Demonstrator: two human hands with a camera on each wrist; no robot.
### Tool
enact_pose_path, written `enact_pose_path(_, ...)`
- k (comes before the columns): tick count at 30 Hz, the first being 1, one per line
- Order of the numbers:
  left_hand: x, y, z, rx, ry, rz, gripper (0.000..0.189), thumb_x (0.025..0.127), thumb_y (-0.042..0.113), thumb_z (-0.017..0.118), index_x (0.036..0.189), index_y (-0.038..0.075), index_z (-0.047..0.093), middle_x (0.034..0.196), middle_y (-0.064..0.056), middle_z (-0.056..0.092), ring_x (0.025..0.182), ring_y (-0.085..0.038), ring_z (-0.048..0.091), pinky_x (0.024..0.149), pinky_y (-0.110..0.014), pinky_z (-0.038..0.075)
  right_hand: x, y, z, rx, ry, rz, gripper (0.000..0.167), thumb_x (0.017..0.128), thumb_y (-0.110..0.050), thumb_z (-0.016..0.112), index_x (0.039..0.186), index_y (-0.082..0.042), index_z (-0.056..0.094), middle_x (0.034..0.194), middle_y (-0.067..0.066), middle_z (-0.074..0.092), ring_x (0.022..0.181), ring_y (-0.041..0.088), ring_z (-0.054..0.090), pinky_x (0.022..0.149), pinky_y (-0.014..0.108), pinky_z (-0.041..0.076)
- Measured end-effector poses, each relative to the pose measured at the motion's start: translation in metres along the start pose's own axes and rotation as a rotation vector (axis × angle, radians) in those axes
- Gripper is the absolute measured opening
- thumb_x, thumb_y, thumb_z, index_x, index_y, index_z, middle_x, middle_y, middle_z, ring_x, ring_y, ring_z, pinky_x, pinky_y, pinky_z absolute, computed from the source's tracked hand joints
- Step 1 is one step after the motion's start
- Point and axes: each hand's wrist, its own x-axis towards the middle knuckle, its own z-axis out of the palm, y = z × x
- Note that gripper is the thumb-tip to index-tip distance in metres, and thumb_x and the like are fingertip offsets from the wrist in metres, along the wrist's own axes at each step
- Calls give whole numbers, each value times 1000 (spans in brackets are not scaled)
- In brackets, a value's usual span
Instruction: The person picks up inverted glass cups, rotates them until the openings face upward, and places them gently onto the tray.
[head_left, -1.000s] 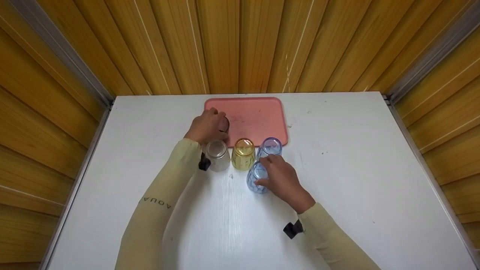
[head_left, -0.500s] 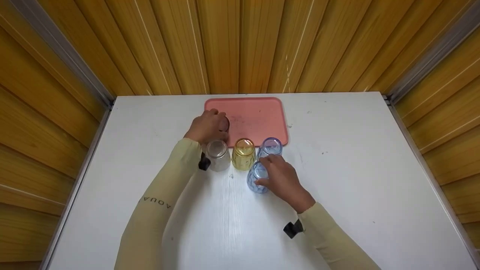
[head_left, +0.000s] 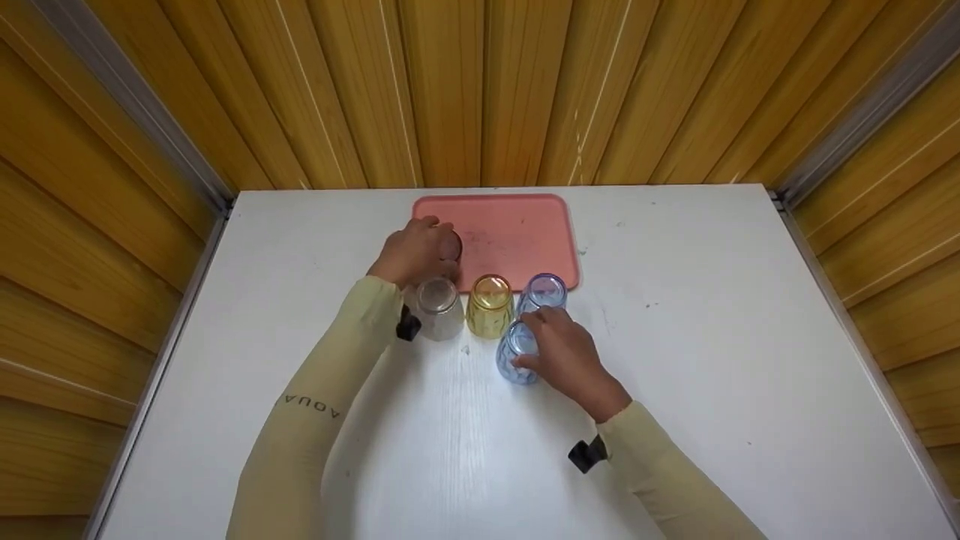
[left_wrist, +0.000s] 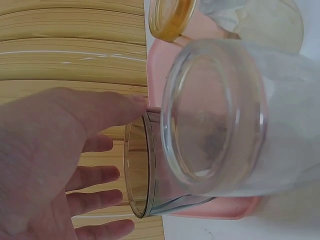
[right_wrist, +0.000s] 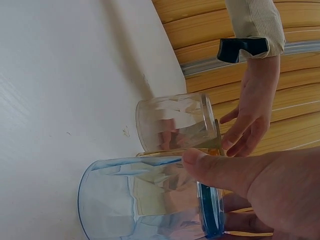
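Observation:
My left hand (head_left: pixel 415 251) spans the base of a smoky grey glass (left_wrist: pixel 181 199), upside down on the pink tray (head_left: pixel 517 232). In the left wrist view the thumb touches its base edge and the spread fingertips sit right at the far side. Close by, a clear glass (head_left: pixel 439 311) overlaps it. My right hand (head_left: pixel 566 352) holds a light blue glass (right_wrist: pixel 145 195), also upside down, thumb on one side and fingers at its base. Behind it stands another blue glass (head_left: pixel 544 291) with a violet-tinted base; a yellow glass (head_left: pixel 491 307) stands to its left.
The glasses cluster at the tray's near edge, on a white table (head_left: pixel 697 330). Wood-grain panels (head_left: pixel 480 90) rise behind the table and on both sides. Black wrist mounts (head_left: pixel 587 454) stick out from the sleeves near the glasses.
Both hands and all the glasses keep their places. The head view has shifted very slightly.

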Motion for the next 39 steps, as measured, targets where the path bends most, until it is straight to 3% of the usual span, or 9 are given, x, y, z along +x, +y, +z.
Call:
enact_pose_path(8, -5, -2, -2, 108, 19, 51, 50, 84, 32, 73, 128, 15, 57, 127, -9, 54, 118, -29, 51, 96, -53, 50, 0, 0, 0, -23, -7, -5, 68, 74, -31, 84, 132, -8, 57, 133, 14, 54, 121, 30, 54, 97, 44, 52)
enact_pose_path(17, -10, 1, -1, 53, 28, 41, 46, 82, 29, 76, 124, 18, 62, 118, -7, 56, 108, -25, 52, 97, -49, 50, 1, 0, -1, -8, -27, 11, 69, 75, -30, 83, 134, -10, 55, 135, 13, 52, 122, 30, 54, 96, 42, 53)
enact_pose_path(31, -21, -1, -1, 67, 55, 68, 51, 85, 30, 73, 130, 12, 57, 125, -11, 54, 115, -28, 53, 97, -50, 50, 0, 0, 0, 14, -35, 17, 69, 75, -28, 83, 135, -10, 55, 136, 13, 52, 123, 30, 53, 97, 42, 52)
enact_pose_path(39, -29, -3, -1, 62, 84, 73, 57, 85, 30, 74, 130, 2, 54, 128, -16, 53, 116, -33, 56, 98, -50, 50, -1, 1, 0, -27, -12, -14, 71, 73, -30, 84, 133, -8, 55, 132, 14, 53, 119, 29, 54, 97, 44, 52)
